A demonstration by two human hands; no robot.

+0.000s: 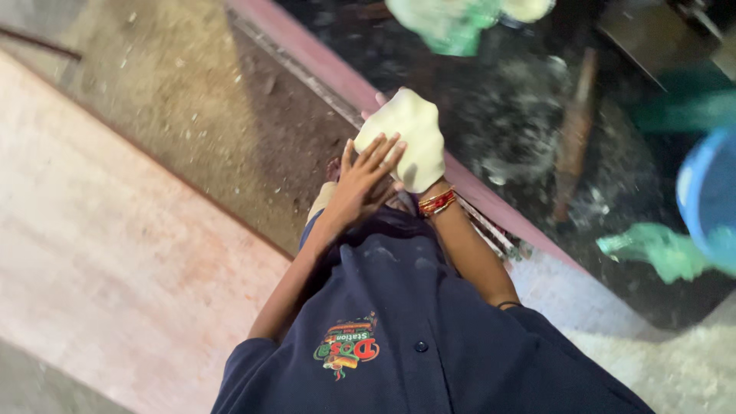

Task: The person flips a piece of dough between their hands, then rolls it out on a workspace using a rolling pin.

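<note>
Looking straight down my own front, dark shirt filling the bottom of view. My left hand lies flat, fingers spread, pressed onto the near side of a pale flattened dough disc. My right hand sits under the disc and is mostly hidden by it; only a fingertip shows past the far edge, plus the wrist with red and gold bangles. So the dough is sandwiched between both palms, held up in the air just in front of the table's near edge, a reddish strip running diagonally. On the dark table top a wooden rolling pin lies well apart from the dough, blurry. Green cloth sits toward the right edge, beside a blue bowl.
</note>
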